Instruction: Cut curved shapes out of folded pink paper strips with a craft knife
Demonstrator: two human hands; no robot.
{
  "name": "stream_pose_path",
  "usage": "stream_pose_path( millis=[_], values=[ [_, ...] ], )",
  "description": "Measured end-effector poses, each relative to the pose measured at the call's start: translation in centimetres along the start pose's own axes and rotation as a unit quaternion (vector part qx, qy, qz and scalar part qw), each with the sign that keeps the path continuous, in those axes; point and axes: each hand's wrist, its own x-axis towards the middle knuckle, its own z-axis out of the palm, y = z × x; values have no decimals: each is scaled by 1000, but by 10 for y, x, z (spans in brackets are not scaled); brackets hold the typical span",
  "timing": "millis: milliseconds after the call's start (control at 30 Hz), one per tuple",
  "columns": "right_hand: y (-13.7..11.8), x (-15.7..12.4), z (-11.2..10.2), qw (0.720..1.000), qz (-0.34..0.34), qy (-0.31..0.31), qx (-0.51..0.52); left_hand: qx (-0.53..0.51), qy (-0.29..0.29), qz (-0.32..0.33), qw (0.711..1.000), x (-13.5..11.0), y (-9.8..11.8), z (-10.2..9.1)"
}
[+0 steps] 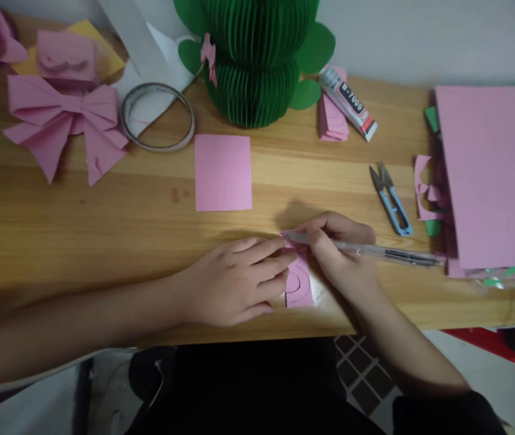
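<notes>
My left hand [239, 279] lies flat with fingers stretched out, pressing down a small folded pink paper piece [300, 284] near the front edge of the wooden table [103, 223]. Curved pen lines show on that piece. My right hand [339, 251] is closed around a clear pen [388, 254], whose tip touches the top of the pink piece. The pen's barrel points to the right.
A pink paper square [223, 172] lies behind my hands. Blue thread snips [391, 199], a glue tube [348, 103] and a stack of pink cutouts [331, 121] sit at right, beside a large pink sheet [493, 175]. A tape ring [158, 116], pink bow [64, 127] and green honeycomb paper cactus [252, 60] stand behind.
</notes>
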Motion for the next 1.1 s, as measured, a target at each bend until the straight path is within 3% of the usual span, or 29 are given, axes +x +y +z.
stream_pose_path(
  millis=[633, 1100],
  values=[
    [0, -7, -2, 995, -54, 43, -70, 2, -5, 0, 1000, -1, 0, 0],
    [-3, -8, -5, 996, -37, 13, -74, 9, -3, -1, 1000, 1, 0, -3]
  ],
)
